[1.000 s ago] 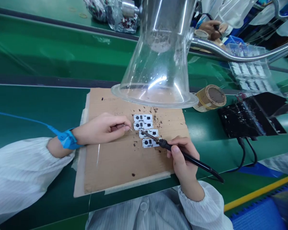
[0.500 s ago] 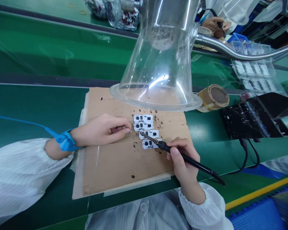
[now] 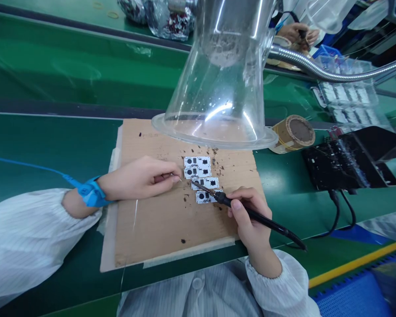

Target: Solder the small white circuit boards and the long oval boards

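My left hand (image 3: 138, 178) pinches a thin solder wire (image 3: 176, 176), whose end points at the small white circuit boards. Several of these boards (image 3: 198, 166) lie in a row on a cardboard sheet (image 3: 171, 229), scattered with dark specks. My right hand (image 3: 247, 213) grips a black soldering iron (image 3: 267, 221) like a pen. Its metal tip rests at the left end of the third board (image 3: 205, 183), close to the wire's end. A blue wrist strap (image 3: 90, 192) circles my left wrist.
A clear plastic fume hood (image 3: 218, 88) with a metal hose (image 3: 326, 72) hangs over the cardboard. To the right are a cork-and-tape roll (image 3: 292, 134), a black rack (image 3: 343, 165) and a clear tray of boards (image 3: 346, 92). A co-worker's hand (image 3: 293, 31) works beyond.
The view has drifted slightly. My right hand and the iron have shifted a little to the left, while the solder wire stays near the iron's tip.
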`<action>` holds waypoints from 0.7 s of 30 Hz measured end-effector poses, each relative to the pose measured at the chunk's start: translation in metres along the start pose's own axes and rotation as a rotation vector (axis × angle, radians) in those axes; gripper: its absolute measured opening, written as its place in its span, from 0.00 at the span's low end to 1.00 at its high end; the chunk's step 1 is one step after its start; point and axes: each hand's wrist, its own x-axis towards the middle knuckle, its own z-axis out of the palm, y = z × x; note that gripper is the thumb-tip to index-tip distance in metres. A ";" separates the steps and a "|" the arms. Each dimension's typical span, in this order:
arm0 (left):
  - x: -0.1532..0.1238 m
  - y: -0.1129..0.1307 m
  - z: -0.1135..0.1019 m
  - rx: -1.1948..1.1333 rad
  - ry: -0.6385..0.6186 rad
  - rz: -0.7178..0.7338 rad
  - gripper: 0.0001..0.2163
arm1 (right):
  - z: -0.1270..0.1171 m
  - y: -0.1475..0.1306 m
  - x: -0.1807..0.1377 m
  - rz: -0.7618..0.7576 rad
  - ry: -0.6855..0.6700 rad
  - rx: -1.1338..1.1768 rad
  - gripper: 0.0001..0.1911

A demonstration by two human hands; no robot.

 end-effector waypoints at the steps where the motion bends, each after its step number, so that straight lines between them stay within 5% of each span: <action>1: 0.000 0.000 0.000 0.001 -0.002 -0.002 0.10 | 0.000 0.001 0.000 -0.001 0.001 0.004 0.03; 21: 0.003 0.004 -0.002 0.000 -0.033 -0.038 0.11 | 0.000 0.001 0.000 0.012 -0.012 0.015 0.03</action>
